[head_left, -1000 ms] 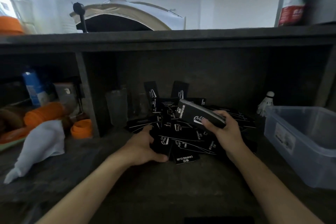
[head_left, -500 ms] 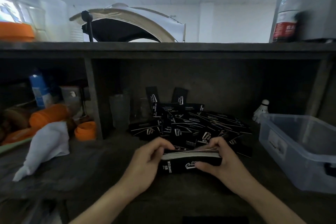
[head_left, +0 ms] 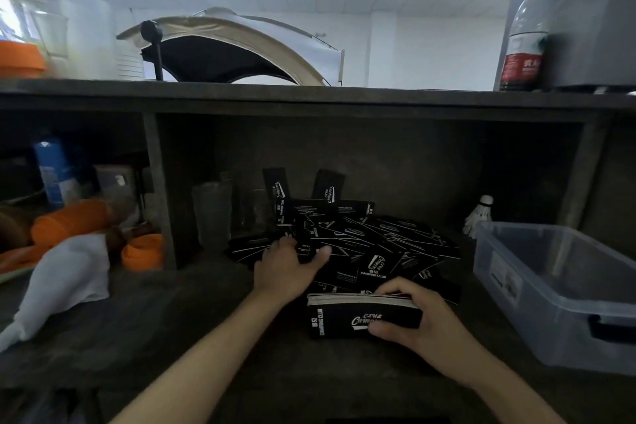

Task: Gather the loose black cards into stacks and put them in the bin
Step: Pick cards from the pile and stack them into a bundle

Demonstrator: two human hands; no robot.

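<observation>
Slippage looked the main risk: the right hand held the stack on edge near the front edge of the bench, its grip narrow around the cards. With only one hand steadying it, the stack could fan out or spill. The left hand lay on the loose cards toward the back edge; whether its grip had pinched any could not be told. The bin stood at the right edge. Half a second earlier both hands had held the stack; the left had since reached away to the pile.
</observation>
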